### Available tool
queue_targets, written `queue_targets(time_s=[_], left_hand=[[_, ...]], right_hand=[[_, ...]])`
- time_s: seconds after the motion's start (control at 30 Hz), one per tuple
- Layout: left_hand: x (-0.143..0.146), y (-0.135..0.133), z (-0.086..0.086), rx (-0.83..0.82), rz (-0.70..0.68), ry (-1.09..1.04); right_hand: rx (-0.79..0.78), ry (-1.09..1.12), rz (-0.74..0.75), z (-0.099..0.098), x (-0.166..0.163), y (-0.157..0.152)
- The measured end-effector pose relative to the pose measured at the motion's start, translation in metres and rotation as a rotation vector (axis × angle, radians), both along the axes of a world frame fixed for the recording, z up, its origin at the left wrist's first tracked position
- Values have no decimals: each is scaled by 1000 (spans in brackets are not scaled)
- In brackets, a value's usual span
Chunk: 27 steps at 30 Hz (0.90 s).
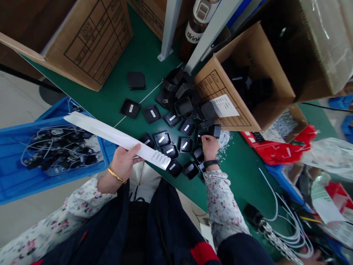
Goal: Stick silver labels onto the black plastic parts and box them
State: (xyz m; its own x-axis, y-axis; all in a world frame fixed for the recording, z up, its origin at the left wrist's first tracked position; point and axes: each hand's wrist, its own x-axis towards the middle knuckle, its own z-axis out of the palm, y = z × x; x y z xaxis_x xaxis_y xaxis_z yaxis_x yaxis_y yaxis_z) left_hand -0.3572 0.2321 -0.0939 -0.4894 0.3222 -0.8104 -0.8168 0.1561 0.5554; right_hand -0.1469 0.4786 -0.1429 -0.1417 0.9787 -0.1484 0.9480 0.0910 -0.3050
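My left hand [125, 162] is closed on a long white strip of labels [110, 133], thumb on top, with small printed labels at its right end. My right hand [210, 146] is pinched at a black plastic case [202, 135] in the group on the table. A bit of white, apparently a small label, shows at its fingertips; the fingers partly cover it. Several open black cases, such as this case [186, 145], lie around with a white label inside each. A pile of black cases [183, 106] without visible labels sits behind them.
A cardboard box [226, 99] of black parts lies tilted at the right. Another carton [91, 44] stands back left. A blue crate [11, 158] of cabled parts is at my left. Small white pieces [224, 141], a red bag [289, 147] and white tubing [299, 230] lie rightward.
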Motion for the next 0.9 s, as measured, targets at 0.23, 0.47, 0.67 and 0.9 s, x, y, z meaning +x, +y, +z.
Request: queue_targets(time_s=[0.23, 0.47, 0.67, 0.9], left_hand=[[0, 0, 0, 6, -12, 4], [4, 0, 5, 17, -38, 62], [17, 8, 13, 89, -171, 169], [39, 15, 25, 188, -404, 141]], right_hand=[[57, -271, 13, 3, -10, -11], [19, -95, 81, 41, -22, -34], [-789, 672, 279, 86, -46, -117], [-769, 727, 231, 98, -41, -144]])
